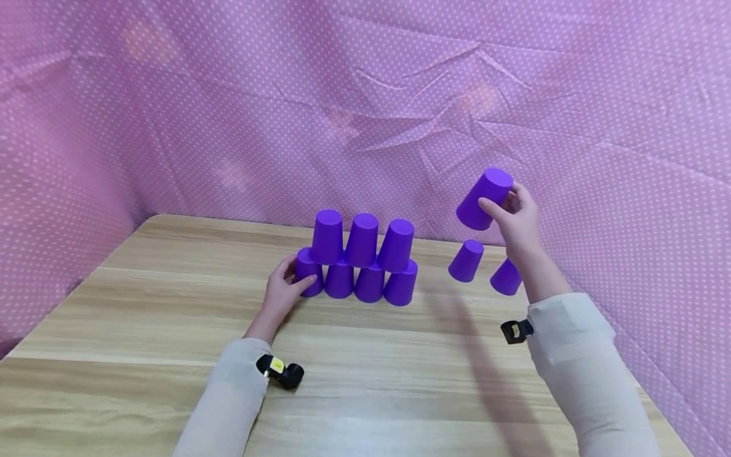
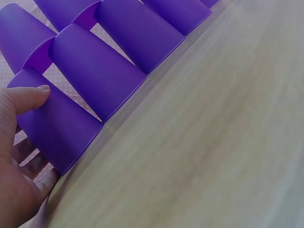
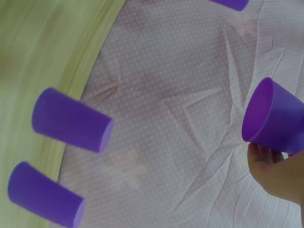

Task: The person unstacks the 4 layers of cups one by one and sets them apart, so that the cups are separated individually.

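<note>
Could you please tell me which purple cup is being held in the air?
The tilted purple cup in the right hand; the other cups rest on the table or the lower row.

Tapered purple cups (image 1: 362, 241) are reading solid, draped pink fabric (image 1: 274, 95) is carrying white dots, flat tan wood-grain tabletop (image 1: 365, 368) is showing streaks.

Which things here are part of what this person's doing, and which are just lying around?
Likely part of the job:
Seven stacked purple cups; left hand holds the leftmost bottom cup
Raised cup, in the right hand
Two separate cups on the right

Just around:
Wooden table
Pink dotted cloth
Black wrist cameras
</note>
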The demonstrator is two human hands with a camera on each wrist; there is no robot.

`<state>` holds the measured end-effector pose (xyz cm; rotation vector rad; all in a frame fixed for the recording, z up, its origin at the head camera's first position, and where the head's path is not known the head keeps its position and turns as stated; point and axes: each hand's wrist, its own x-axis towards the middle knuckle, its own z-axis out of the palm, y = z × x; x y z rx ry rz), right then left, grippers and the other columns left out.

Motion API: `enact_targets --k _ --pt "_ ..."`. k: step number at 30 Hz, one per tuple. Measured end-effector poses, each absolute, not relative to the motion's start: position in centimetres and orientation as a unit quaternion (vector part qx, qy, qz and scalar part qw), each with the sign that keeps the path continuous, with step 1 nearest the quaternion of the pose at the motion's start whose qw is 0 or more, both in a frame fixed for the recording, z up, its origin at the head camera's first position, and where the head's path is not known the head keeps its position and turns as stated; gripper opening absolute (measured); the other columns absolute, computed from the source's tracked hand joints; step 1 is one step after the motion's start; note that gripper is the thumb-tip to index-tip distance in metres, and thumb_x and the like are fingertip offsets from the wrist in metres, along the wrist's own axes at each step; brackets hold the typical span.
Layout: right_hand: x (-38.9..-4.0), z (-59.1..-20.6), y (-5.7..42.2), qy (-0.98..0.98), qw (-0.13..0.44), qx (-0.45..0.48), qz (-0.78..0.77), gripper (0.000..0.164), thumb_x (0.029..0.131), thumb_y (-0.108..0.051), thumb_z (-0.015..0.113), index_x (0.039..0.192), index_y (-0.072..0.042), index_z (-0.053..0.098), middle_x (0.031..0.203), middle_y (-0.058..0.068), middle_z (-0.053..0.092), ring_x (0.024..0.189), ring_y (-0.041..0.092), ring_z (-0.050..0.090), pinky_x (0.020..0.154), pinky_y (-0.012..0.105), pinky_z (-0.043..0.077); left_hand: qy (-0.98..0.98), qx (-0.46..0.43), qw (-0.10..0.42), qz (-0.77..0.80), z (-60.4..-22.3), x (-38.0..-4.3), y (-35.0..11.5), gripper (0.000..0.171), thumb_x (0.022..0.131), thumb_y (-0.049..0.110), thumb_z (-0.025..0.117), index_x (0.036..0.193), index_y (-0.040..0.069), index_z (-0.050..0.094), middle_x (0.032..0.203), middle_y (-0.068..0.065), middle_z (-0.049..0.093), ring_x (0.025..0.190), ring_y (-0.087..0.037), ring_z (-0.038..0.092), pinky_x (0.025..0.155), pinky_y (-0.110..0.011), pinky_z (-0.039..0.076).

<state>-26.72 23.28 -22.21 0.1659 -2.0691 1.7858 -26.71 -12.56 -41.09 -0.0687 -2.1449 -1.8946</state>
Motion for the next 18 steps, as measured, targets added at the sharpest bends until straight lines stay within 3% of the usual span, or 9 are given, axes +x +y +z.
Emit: enact_targets --k 6,13,18 --pt "-25.8 -23.4 25.2 -0.739 0.2 0.047 0.642 0.053 0.075 -0.014 0.067 0.12 -0.008 0.042 0.106 0.003 0.05 0.099 0.015 0.045 0.091 0.026 0.035 -0.741 -0.021 0.137 -0.657 -41.2 -26.7 -12.5 0.061 0.074 0.006 0.066 0.127 0.0 0.037 0.122 -0.021 0.042 0.112 -0.029 0.039 0.094 -0.035 0.034" --pt "-24.9 -25.2 27.5 -0.713 0.217 0.043 0.666 0.045 0.074 -0.011 0.068 0.113 -0.01 0.046 0.1 0.001 0.051 0.095 0.013 0.046 0.08 0.018 0.039 -0.74 -0.019 0.136 -0.659 -40.9 -26.5 -12.4 0.06 0.075 0.005 0.066 0.127 -0.002 0.036 0.122 -0.023 0.041 0.112 -0.031 0.038 0.094 -0.036 0.033" --pt "-24.2 -26.6 29.1 -0.707 0.218 0.029 0.672 0.042 0.074 -0.008 0.067 0.111 -0.011 0.046 0.097 -0.002 0.051 0.094 0.011 0.046 0.087 0.02 0.037 -0.739 -0.019 0.143 -0.658 -41.4 -26.9 -12.4 0.061 0.073 0.005 0.067 0.126 -0.002 0.037 0.121 -0.024 0.042 0.111 -0.031 0.04 0.093 -0.036 0.034"
